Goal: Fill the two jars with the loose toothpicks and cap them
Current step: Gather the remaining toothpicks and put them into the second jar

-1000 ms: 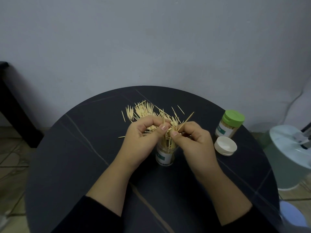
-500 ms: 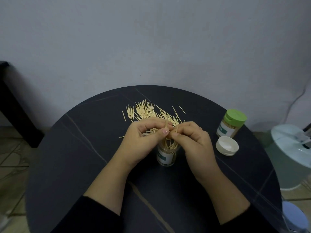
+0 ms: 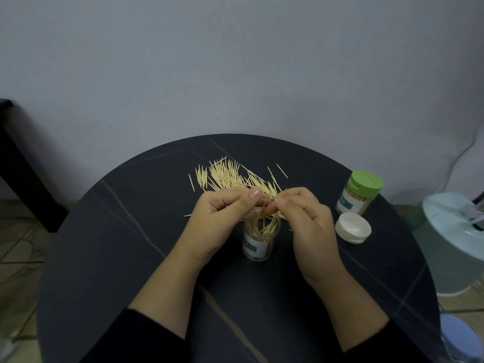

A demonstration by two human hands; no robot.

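Observation:
An open clear jar (image 3: pixel 258 241) with a white and green label stands mid-table, partly filled with toothpicks leaning at angles. My left hand (image 3: pixel 218 221) and my right hand (image 3: pixel 306 221) hover just above its mouth, fingertips pinched together on a few toothpicks over the opening. A pile of loose toothpicks (image 3: pixel 230 176) lies behind the hands. A second jar (image 3: pixel 360 192) with a green cap stands at the right, full of toothpicks. A white cap (image 3: pixel 353 227) lies upside down in front of it.
The round dark table (image 3: pixel 131 258) has its edge close on the right. A pale green bin (image 3: pixel 455 247) stands beside it on the floor, and a blue-topped object (image 3: pixel 458 336) at the lower right. Dark furniture (image 3: pixel 15 158) sits at the left.
The long toothpick that stuck up from my right hand has gone down into the jar. Both hands have lifted slightly, so the jar's mouth now shows.

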